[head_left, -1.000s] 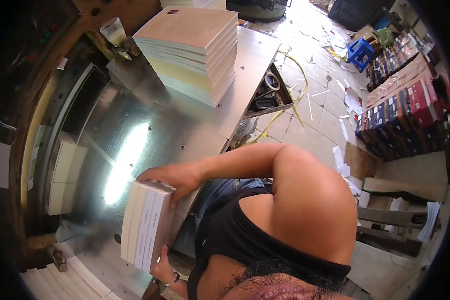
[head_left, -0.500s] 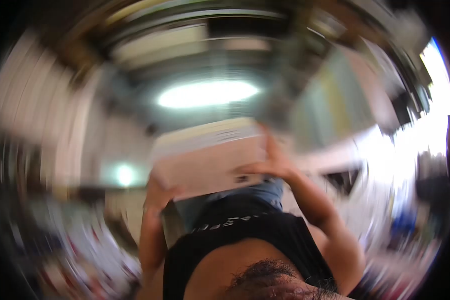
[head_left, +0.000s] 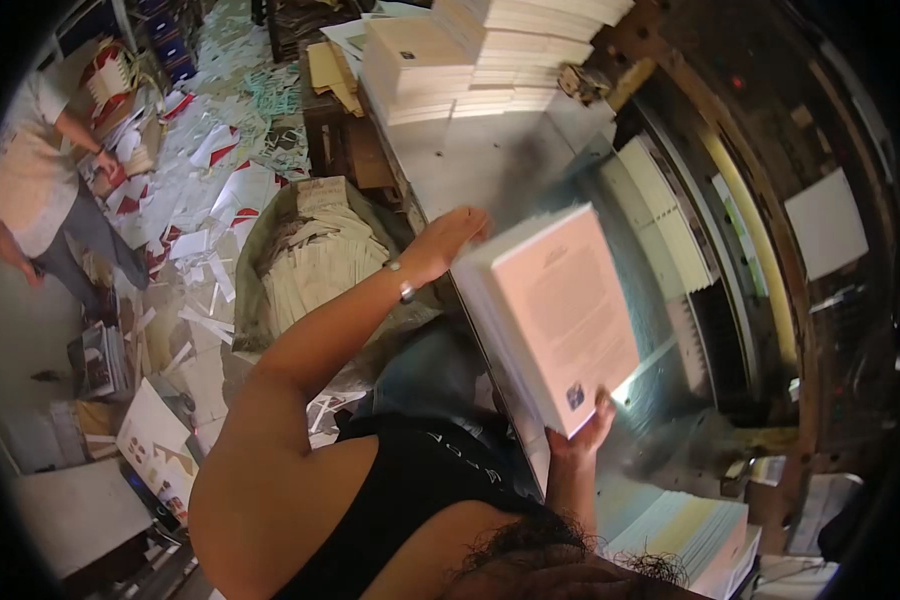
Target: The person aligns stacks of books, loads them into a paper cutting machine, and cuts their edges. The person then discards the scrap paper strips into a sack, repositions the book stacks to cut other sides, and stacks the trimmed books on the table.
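A thick stack of books (head_left: 570,310) with a pinkish printed cover on top is tilted over the metal work table. My right hand (head_left: 585,425) grips its near end, with the thumb on the top cover and the other fingers hidden beneath. At the far left corner of the stack is my left hand (head_left: 455,240), its fingers curled against the edge; the fingertips are blurred and partly hidden. Below the stack's near end stands another pile of books (head_left: 685,540), partly cut off by my head and shoulder.
Tall stacks of books (head_left: 410,75) stand at the table's far end. A machine (head_left: 740,260) borders the right side. Left of the table, a large sack (head_left: 320,265) holds paper strips. Scraps litter the floor (head_left: 195,290), where another person (head_left: 45,180) stands.
The view has swung from a strongly blurred scene to the table and littered floor. The stack is turned and tilted differently; my left hand has shifted to its far corner.
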`<state>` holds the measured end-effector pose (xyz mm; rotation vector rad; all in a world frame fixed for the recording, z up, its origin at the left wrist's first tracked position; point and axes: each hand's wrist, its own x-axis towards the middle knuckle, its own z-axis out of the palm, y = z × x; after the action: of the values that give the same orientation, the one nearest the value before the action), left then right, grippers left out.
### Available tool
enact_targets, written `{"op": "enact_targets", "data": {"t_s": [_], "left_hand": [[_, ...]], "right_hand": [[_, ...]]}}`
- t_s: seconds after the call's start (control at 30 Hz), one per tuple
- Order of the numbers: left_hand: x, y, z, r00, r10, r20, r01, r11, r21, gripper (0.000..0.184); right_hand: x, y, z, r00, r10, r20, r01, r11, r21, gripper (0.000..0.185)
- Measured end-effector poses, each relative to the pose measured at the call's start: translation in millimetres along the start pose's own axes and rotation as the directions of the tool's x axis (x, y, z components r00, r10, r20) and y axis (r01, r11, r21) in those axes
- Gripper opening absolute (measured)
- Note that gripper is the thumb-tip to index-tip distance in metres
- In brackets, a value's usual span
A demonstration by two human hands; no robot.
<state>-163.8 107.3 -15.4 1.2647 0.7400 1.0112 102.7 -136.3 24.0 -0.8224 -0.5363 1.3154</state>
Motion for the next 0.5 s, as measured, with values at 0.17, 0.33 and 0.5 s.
{"op": "enact_targets", "data": {"t_s": [0.17, 0.33, 0.5], "left_hand": [[43, -38, -6, 0.931, 0.344, -0.125, -0.093, 0.552, 0.829, 0.061], [27, -27, 10, 0.955, 0.272, -0.121, -0.008, 0.430, 0.903, 0.066], [26, -31, 11, 0.947, 0.295, -0.125, -0.010, 0.417, 0.909, 0.065]], "right_hand": [[116, -10, 129, 0.960, 0.036, 0.276, -0.056, 0.996, 0.067, 0.074], [230, 7, 260, 0.958, 0.102, 0.267, -0.121, 0.991, 0.056, 0.077], [335, 49, 350, 0.950, 0.100, 0.296, -0.111, 0.994, 0.019, 0.071]]}}
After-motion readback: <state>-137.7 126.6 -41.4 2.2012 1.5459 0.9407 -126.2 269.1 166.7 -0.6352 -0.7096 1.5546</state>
